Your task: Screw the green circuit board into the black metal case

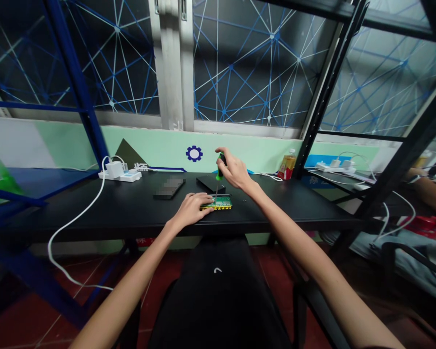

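A green circuit board (223,199) with a row of yellow-edged ports along its front lies on the black desk. My left hand (193,207) grips its left end, fingers over the top and thumb at the front. From above, my right hand (234,169) is closed around a green and black screwdriver (219,175). The screwdriver stands nearly upright, and its tip meets the board close to my left fingertips; the exact contact spot is too small to make out. Just behind the board lies a flat black case part (208,184).
A dark, blurred flat object (169,188) lies left of the board. White power strips (120,174) sit at the back left, their cable hanging off the desk (94,206). A drink bottle (287,165) stands back right. Another person's arm (430,191) shows at far right.
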### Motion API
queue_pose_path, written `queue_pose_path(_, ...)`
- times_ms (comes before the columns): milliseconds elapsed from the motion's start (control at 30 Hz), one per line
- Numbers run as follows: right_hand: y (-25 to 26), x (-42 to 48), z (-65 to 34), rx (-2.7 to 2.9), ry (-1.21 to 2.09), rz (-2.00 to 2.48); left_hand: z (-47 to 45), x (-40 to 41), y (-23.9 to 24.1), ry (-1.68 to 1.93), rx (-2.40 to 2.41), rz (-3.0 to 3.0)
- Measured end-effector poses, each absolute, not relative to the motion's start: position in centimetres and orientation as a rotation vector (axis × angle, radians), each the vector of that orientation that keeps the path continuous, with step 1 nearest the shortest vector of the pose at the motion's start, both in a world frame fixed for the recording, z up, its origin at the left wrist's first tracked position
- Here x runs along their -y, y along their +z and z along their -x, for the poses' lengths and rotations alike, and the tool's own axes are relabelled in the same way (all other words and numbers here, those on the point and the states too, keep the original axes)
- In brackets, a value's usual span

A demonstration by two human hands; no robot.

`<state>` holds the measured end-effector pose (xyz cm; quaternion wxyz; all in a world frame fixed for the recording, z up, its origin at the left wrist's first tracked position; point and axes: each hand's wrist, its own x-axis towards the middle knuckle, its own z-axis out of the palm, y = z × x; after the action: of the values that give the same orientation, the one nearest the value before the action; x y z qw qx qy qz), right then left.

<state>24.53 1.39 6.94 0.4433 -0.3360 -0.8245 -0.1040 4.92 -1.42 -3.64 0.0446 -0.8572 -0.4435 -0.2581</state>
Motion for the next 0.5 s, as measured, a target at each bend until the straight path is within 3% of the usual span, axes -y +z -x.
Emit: queue_pose_path(500, 6.78, -1.53, -23.52, 1.996, -0.384, 0.791, -4.87, 1.44, -3.88, -0.799, 1.357, 2.607)
